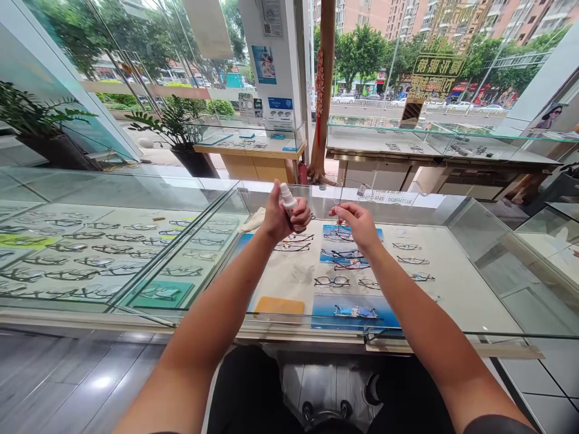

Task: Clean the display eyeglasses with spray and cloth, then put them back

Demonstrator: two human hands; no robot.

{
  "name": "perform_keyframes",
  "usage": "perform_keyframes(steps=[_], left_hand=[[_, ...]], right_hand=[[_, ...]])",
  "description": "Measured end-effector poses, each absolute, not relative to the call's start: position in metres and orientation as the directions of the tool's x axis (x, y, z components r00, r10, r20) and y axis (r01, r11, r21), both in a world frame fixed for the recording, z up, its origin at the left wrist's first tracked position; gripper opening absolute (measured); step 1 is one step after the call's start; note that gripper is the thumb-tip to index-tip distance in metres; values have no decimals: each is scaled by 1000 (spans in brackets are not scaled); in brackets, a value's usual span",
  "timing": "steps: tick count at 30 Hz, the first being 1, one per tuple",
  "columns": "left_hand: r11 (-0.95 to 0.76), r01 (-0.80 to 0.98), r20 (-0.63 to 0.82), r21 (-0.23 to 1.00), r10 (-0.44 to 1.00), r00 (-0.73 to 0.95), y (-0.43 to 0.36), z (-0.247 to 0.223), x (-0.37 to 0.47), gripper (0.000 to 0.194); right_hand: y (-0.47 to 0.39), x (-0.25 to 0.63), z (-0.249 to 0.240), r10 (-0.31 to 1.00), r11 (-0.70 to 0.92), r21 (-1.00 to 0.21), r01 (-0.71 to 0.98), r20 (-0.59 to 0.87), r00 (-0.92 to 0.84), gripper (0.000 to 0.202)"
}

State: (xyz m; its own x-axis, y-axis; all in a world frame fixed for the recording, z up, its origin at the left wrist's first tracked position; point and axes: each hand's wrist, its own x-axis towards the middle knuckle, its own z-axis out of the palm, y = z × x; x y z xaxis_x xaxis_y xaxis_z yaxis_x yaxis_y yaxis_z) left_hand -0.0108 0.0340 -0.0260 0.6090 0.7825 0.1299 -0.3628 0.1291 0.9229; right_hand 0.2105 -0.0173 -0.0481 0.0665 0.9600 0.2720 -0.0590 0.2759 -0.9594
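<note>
Fingers of my left hand (281, 216) are wrapped round a small white spray bottle (286, 194), held upright above the glass display case. To its right, my right hand (355, 222) pinches a thin-framed pair of glasses (340, 199) by one temple, with a small tag (361, 189) near the frame. Below both hands, several eyeglasses lie in rows inside the case, among them a dark pair (332, 281) and a blue-tinted pair (355, 311). A whitish cloth (253, 220) rests just left of my left hand.
An orange cloth (279, 306) lies at the case's near side. Another glass case (58, 241) full of glasses stands to the left. Beyond are a wooden-based case (266, 166), potted plants (181, 129) and a wooden post (323, 90). My legs are below the front edge.
</note>
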Motion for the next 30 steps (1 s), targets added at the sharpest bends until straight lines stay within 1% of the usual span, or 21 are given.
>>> perform_keyframes(steps=[3, 7, 10, 13, 16, 19, 21, 30], left_hand=[[146, -380, 150, 913, 748, 647, 35, -25, -15, 88], [96, -364, 166, 927, 764, 624, 37, -28, -12, 86], [17, -250, 136, 968, 803, 580, 38, -33, -4, 83], [-30, -137, 97, 990, 855, 510, 39, -40, 3, 80], [-55, -69, 81, 996, 870, 486, 40, -46, 7, 77], [-102, -24, 101, 995, 878, 468, 44, -50, 8, 76], [-120, -13, 112, 993, 881, 459, 46, -52, 9, 76], [-89, -24, 90, 996, 867, 490, 41, -52, 9, 69]], right_hand=[[-17, 209, -50, 961, 274, -959, -68, 271, 52, 28], [-15, 209, -52, 962, 274, -958, -81, 274, 2, 30], [-16, 209, -54, 966, 242, -967, -85, 248, -67, 31], [-17, 208, -55, 971, 191, -974, -124, 206, -124, 32], [-19, 206, -56, 970, 158, -973, -170, 185, -157, 35], [-20, 204, -57, 969, 145, -970, -193, 179, -172, 36], [-20, 204, -58, 967, 143, -969, -202, 180, -179, 36], [-20, 202, -60, 964, 130, -973, -189, 168, -205, 39]])
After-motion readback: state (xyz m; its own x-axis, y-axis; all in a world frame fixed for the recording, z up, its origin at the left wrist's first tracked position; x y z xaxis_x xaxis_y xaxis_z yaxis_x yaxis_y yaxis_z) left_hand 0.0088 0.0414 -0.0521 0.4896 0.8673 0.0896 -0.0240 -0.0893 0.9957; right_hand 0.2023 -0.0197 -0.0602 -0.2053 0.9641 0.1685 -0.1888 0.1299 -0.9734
